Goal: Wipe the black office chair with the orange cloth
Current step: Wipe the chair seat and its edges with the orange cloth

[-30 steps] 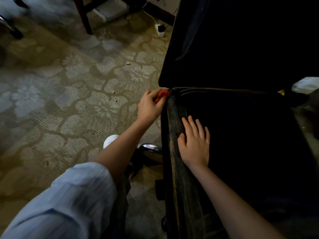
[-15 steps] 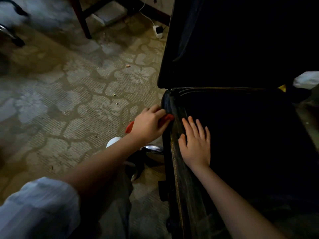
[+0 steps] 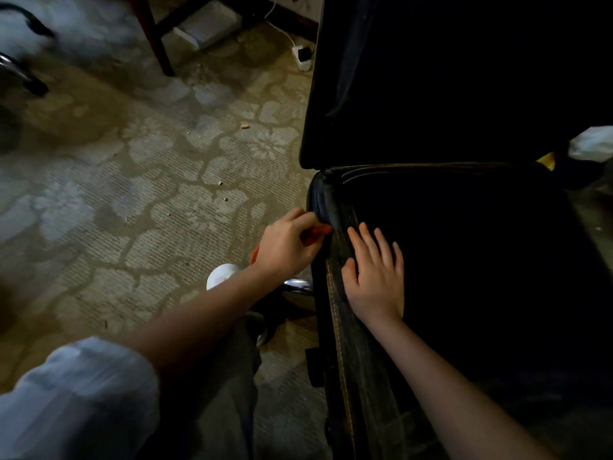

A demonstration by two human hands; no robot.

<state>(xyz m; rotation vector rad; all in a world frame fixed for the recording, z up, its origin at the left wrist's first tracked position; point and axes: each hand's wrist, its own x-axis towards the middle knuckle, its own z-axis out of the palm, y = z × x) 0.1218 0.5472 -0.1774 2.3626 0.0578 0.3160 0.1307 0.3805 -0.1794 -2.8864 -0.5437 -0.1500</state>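
The black office chair [image 3: 464, 260] fills the right half of the head view, its seat dark and its backrest rising at the top right. My left hand [image 3: 288, 242] is closed around the orange cloth [image 3: 316, 231] and presses it against the seat's left edge near the back corner; only small bits of cloth show between the fingers and below the wrist. My right hand [image 3: 376, 277] lies flat, fingers apart, on the seat's left rim beside the yellow stitching.
Patterned carpet [image 3: 132, 210] covers the floor on the left. A dark wooden leg [image 3: 152, 41] and a white power adapter [image 3: 302, 58] with a cord stand at the back. A chrome chair base arm [image 3: 297, 283] and a white shoe tip [image 3: 220, 275] show below my left hand.
My left hand slid the cloth from the seat's back corner down the left edge toward me, then slightly back up. My right hand has stayed flat on the seat.
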